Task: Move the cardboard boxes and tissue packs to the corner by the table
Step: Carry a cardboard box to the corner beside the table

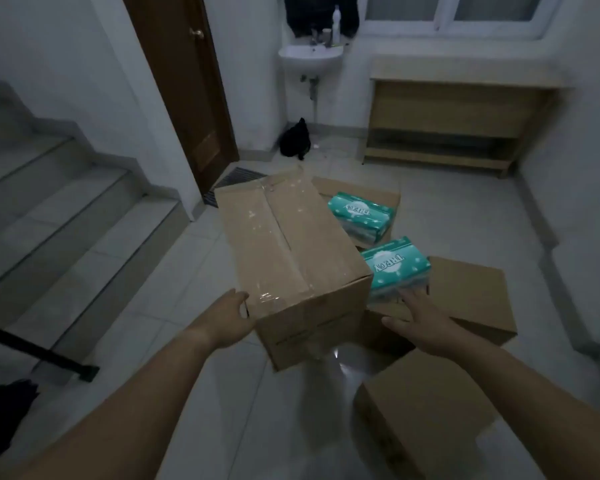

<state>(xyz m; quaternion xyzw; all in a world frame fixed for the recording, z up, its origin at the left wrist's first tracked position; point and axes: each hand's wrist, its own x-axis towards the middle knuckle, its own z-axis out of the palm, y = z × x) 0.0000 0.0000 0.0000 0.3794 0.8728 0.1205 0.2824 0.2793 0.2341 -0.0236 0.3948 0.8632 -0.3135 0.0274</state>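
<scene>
A large taped cardboard box (291, 258) stands on the tiled floor in the middle of the view. My left hand (227, 318) touches its near left corner, fingers relaxed. My right hand (418, 320) reaches with spread fingers toward a teal tissue pack (394, 268) that lies on a flat cardboard box (471, 296). A second teal tissue pack (359, 216) lies on another flat box (361, 194) behind the large one. A further cardboard box (426, 414) sits near my right forearm.
A wooden table (458, 109) stands against the back wall under a window. A sink (309, 57) and a black bag (293, 140) are left of it, beside a brown door (184, 84). Stairs (56, 209) rise on the left.
</scene>
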